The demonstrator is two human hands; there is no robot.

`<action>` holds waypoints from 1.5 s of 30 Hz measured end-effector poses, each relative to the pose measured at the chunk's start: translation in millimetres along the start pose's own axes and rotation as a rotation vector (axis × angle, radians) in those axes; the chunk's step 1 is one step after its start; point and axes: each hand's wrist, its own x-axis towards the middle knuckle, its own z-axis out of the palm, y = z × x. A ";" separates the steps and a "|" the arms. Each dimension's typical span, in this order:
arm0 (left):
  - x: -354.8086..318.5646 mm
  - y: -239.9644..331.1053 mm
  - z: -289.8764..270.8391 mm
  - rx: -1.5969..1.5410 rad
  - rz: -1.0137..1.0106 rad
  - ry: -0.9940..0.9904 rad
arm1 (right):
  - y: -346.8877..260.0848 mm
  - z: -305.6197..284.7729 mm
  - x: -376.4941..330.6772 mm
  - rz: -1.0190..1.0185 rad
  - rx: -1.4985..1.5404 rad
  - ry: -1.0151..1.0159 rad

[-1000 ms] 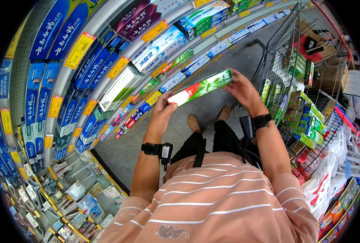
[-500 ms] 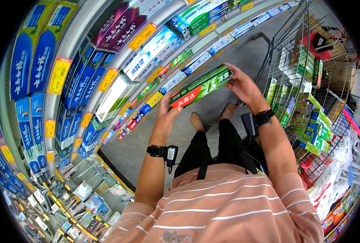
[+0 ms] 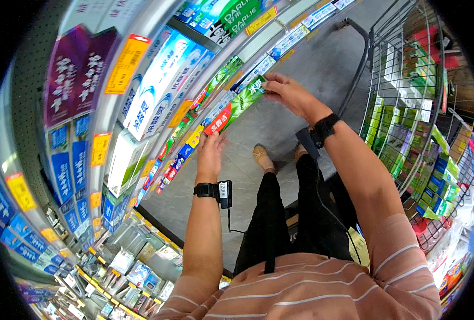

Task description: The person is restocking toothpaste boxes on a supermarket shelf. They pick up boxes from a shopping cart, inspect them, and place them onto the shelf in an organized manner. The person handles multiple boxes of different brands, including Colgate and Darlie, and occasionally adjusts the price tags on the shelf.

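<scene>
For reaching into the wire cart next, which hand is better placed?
Probably the right hand: it is nearer the wire cart, at the green end of the carton. The left hand is farther away, at the red end.

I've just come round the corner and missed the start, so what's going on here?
A person in a striped shirt has a green-and-red toothpaste box up between both hands. The left hand is at its red end, the right hand at its green end. The box is beside store shelving that holds other boxes, including blue-and-white ones. On the person's right stands a wire cart with many green packages in it.
</scene>
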 end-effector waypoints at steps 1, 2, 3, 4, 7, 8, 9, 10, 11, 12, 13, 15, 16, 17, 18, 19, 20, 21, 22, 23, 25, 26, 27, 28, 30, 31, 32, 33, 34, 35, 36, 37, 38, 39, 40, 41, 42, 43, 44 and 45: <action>8.2 -3.4 -3.1 0.000 0.021 0.003 | 4.5 2.4 11.4 -0.028 0.002 -0.001; 16.1 -6.8 -6.3 -0.001 0.042 0.005 | 8.0 2.6 21.0 -0.010 -0.027 0.004; 23.7 -10.3 -9.5 -0.001 0.063 0.008 | 10.6 1.6 30.2 0.009 -0.056 0.008; 31.0 -11.7 -10.6 -0.003 0.068 0.017 | 13.3 0.8 39.6 0.025 -0.086 0.010; 51.1 -16.9 -12.8 -0.007 0.092 0.044 | 23.9 -0.4 65.2 -0.020 -0.094 0.018; 57.4 -18.6 -13.0 -0.007 0.105 0.052 | 27.1 -2.1 73.1 -0.033 -0.132 0.030; 63.5 -20.2 -13.0 -0.006 0.119 0.059 | 30.1 -4.3 80.6 -0.046 -0.169 0.044; 67.5 -21.2 -15.1 -0.002 0.135 0.070 | 31.6 -4.2 87.0 -0.059 -0.211 0.052; 71.4 -22.2 -17.0 0.002 0.151 0.080 | 32.9 -4.7 92.8 -0.055 -0.221 0.047; 75.1 -23.0 -18.8 0.007 0.166 0.089 | 34.1 -5.6 98.1 -0.051 -0.230 0.042; 79.2 -23.4 -20.3 0.007 0.163 0.103 | 33.9 -5.9 101.3 -0.046 -0.236 0.039; 86.5 -23.4 -23.4 0.007 0.157 0.129 | 30.9 -8.2 107.9 0.014 -0.244 0.013; 88.0 -23.0 -23.2 0.018 0.156 0.130 | 30.1 -8.9 109.6 0.043 -0.246 0.000; 89.2 -22.4 -23.1 0.029 0.154 0.132 | 30.8 -8.7 109.7 0.038 -0.248 0.002; 89.8 -21.9 -22.9 0.040 0.153 0.134 | 31.8 -8.2 109.2 0.033 -0.251 0.003; 90.8 -21.3 -22.2 0.042 0.146 0.142 | 31.9 -8.8 109.5 0.025 -0.253 0.005; 91.4 -20.8 -21.4 0.043 0.139 0.151 | 31.6 -9.3 110.1 0.018 -0.254 -0.004; 92.2 -20.2 -20.5 0.044 0.132 0.160 | 31.2 -9.6 110.7 0.011 -0.254 -0.012; 92.7 -21.2 -20.9 0.044 0.136 0.164 | 30.9 -9.5 109.9 0.006 -0.256 -0.020; 93.4 -21.6 -21.6 0.044 0.140 0.169 | 30.0 -9.1 109.8 0.001 -0.263 -0.019; 95.7 -22.5 -25.2 0.041 0.141 0.182 | 28.2 -8.0 111.5 -0.010 -0.280 -0.015; 97.3 -22.7 -28.4 0.037 0.138 0.190 | 27.9 -7.3 112.3 -0.012 -0.286 -0.013; 98.7 -22.8 -31.7 0.033 0.136 0.198 | 27.4 -6.5 113.3 -0.014 -0.293 -0.011; 100.0 -21.0 -31.6 0.042 0.137 0.185 | 27.5 -6.4 114.8 -0.016 -0.298 -0.008; 102.7 -17.2 -31.7 0.057 0.140 0.161 | 27.8 -5.2 118.1 -0.028 -0.303 -0.005; 104.5 -15.6 -31.8 0.060 0.139 0.164 | 28.4 -5.6 121.1 -0.036 -0.305 -0.003; 106.4 -14.0 -31.8 0.064 0.139 0.166 | 29.7 -4.2 124.8 -0.064 -0.289 0.020; 108.4 -12.1 -31.9 0.067 0.137 0.169 | 31.4 -1.5 128.8 -0.092 -0.273 0.043; 111.2 -10.3 -34.0 0.071 0.142 0.164 | 33.0 0.8 133.0 -0.121 -0.258 0.063; 114.8 -8.2 -35.8 0.075 0.146 0.159 | 32.9 1.4 137.4 -0.129 -0.275 0.061; 117.7 -7.4 -36.7 0.080 0.150 0.154 | 32.4 1.5 141.6 -0.138 -0.292 0.059; 118.7 -6.0 -34.2 0.077 0.157 0.178 | 30.6 4.9 143.3 -0.144 -0.311 0.055; 119.6 -4.4 -31.7 0.075 0.165 0.203 | 28.2 7.0 144.3 -0.117 -0.322 0.043; 120.4 -2.8 -29.0 0.072 0.172 0.227 | 24.3 7.8 145.7 -0.090 -0.334 0.031; 123.1 -2.9 -30.5 0.072 0.173 0.222 | 22.1 8.5 146.6 -0.066 -0.345 0.019; 125.8 -2.2 -32.3 0.072 0.174 0.216 | 21.9 9.4 148.3 -0.062 -0.361 0.016; 127.9 -1.8 -34.2 0.072 0.175 0.211 | 20.1 10.5 150.2 -0.058 -0.377 0.013; 130.3 -2.1 -35.5 0.076 0.169 0.205 | 21.0 9.3 154.3 -0.053 -0.394 0.012; 132.3 -2.4 -36.8 0.080 0.163 0.199 | 22.7 8.6 157.7 -0.049 -0.399 0.016; 134.0 -2.9 -37.9 0.084 0.157 0.193 | 24.8 8.3 160.6 -0.044 -0.404 0.020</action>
